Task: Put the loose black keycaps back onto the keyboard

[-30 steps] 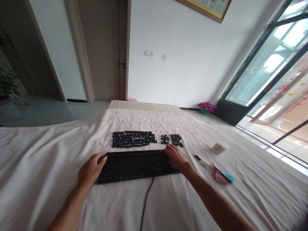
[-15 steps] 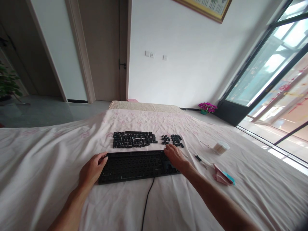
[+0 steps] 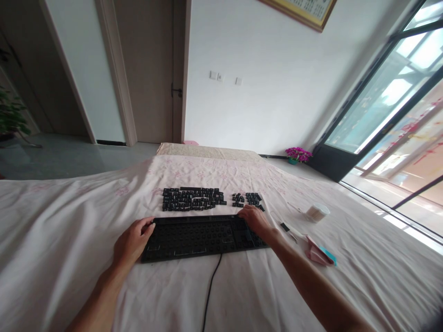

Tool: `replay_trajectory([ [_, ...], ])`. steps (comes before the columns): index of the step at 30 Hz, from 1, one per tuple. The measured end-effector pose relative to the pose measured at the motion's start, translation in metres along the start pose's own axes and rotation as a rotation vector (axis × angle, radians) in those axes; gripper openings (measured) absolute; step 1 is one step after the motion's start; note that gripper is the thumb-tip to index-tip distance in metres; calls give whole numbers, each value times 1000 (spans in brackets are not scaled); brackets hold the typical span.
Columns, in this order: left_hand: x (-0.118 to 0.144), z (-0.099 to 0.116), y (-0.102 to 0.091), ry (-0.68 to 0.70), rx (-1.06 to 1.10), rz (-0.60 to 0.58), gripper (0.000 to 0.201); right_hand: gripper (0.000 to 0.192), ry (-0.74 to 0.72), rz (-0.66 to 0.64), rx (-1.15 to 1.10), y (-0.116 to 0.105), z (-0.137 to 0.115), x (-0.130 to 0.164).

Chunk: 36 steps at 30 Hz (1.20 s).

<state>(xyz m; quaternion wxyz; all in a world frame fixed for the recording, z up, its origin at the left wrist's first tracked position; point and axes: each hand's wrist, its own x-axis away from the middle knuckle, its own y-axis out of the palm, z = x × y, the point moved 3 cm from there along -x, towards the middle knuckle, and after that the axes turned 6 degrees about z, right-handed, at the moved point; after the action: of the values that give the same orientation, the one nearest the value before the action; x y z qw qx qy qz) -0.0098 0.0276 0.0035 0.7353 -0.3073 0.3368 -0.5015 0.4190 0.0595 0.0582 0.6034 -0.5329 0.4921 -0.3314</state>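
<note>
A keyboard point(image 3: 202, 237) lay at the frame's centre on the bedsheet point(image 3: 62, 240), its cable point(image 3: 209, 293) running toward the lower edge. Loose keycaps point(image 3: 194, 199) sat in rows just above it (a smaller cluster point(image 3: 247, 199) to their right). Right of the keyboard stood a round container point(image 3: 316, 212).

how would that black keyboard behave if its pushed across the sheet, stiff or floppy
Probably stiff: the keyboard lies as one flat slab, with the left hand and right hand at its ends. Its caps lie apart as loose keycaps, so it is likely lighter. The soft sheet and trailing cable may drag.
</note>
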Motion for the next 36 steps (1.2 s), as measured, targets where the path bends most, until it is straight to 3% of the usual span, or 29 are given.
replay_trajectory([
  [9, 2, 3, -3, -11, -4, -8, 38, 27, -12, 3, -66, 2, -1, 3],
  [18, 1, 1, 0, -22, 11, -10, 38, 29, -6, -44, 49, -9, -17, 5],
  [29, 0, 0, 0, 7, 20, 6, 39, 21, -147, -34, 252, -6, -30, 2],
  [36, 1, 3, -2, -11, 7, -14, 39, 27, -39, -5, 142, -4, -25, 5],
])
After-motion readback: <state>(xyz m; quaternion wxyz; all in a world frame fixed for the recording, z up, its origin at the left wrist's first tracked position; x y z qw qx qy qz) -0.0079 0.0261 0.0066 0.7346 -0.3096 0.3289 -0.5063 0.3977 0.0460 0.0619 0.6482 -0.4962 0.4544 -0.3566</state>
